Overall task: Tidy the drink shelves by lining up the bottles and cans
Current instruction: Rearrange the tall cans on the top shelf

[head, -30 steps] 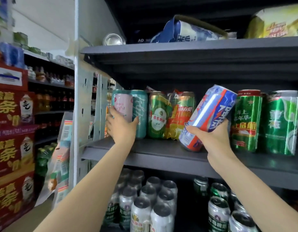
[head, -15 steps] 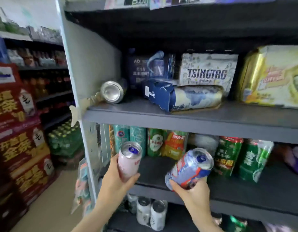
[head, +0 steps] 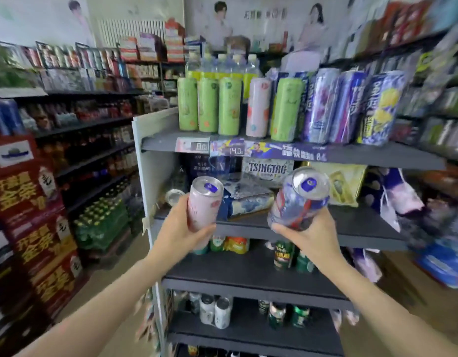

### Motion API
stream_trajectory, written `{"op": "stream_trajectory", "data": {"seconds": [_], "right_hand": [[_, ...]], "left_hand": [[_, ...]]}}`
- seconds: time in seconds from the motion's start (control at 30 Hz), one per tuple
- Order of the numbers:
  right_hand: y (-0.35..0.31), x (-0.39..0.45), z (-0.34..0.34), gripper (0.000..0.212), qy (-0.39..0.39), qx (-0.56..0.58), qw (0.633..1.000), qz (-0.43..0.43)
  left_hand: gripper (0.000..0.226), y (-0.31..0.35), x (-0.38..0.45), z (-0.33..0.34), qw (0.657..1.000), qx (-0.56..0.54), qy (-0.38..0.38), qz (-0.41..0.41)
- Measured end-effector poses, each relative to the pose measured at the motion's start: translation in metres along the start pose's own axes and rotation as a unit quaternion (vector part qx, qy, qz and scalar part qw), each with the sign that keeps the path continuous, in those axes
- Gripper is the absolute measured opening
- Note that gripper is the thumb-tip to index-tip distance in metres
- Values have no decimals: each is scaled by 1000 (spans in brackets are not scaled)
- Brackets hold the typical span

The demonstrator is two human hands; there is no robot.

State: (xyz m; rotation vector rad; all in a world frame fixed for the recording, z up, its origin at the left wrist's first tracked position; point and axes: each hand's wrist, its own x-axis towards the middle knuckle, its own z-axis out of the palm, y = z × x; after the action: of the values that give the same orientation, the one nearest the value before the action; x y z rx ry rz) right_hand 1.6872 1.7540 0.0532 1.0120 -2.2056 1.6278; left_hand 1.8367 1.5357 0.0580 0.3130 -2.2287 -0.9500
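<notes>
1. My left hand (head: pixel 180 231) gripped the pink can (head: pixel 203 202), fingers curled round it, at centre frame.
2. My right hand (head: pixel 312 237) clasped the blue can (head: pixel 300 199) likewise.
3. Mid-carry, I judged; next, slotting each beside its match on the top shelf (head: pixel 377 154).

The pink can (head: pixel 203 202) and blue can (head: pixel 300 202) are glossy metal, with bright bare lids. The shelf (head: pixel 364 154) is matt dark grey (painted metal, by the look). A paper price strip (head: pixel 248 149) runs along its edge. The Tsingtao pack (head: pixel 267 169) looks like printed card.
</notes>
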Motion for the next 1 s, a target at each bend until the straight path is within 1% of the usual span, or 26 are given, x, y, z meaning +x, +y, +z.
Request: {"op": "stream_trajectory", "data": {"seconds": [0.07,0.13,0.2,0.37,0.43,0.5,0.57,0.63,0.7,0.9,1.0], "right_hand": [[-33,24,-29,73,34,18,999,-26],[-57,43,-55,76,74,29,995,-52],[-72,58,-79,79,94,34,994,-54],[-71,99,-130,79,92,66,993,-24],[-66,117,-149,74,93,61,994,-18],[-56,136,-163,71,105,37,994,-19],[-43,156,-173,74,130,-6,991,-23],[-26,171,-181,83,139,-50,989,-18],[-11,181,-184,89,131,-87,988,-5],[11,196,-166,98,137,-156,978,11],[9,204,-157,96,141,-208,968,21]], "left_hand": [[60,38,17,-10,999,-4,23,23],[54,72,34,-13,997,-10,48,52],[50,102,50,-14,995,-23,63,73],[53,153,94,4,990,-61,82,99],[51,166,111,23,989,-79,86,94],[50,176,125,46,989,-81,91,89],[50,182,137,68,989,-75,93,84],[52,184,147,89,989,-82,92,80],[53,185,154,106,988,-91,98,75],[52,190,171,134,990,-78,103,60],[51,192,181,137,990,-71,106,59]]}}
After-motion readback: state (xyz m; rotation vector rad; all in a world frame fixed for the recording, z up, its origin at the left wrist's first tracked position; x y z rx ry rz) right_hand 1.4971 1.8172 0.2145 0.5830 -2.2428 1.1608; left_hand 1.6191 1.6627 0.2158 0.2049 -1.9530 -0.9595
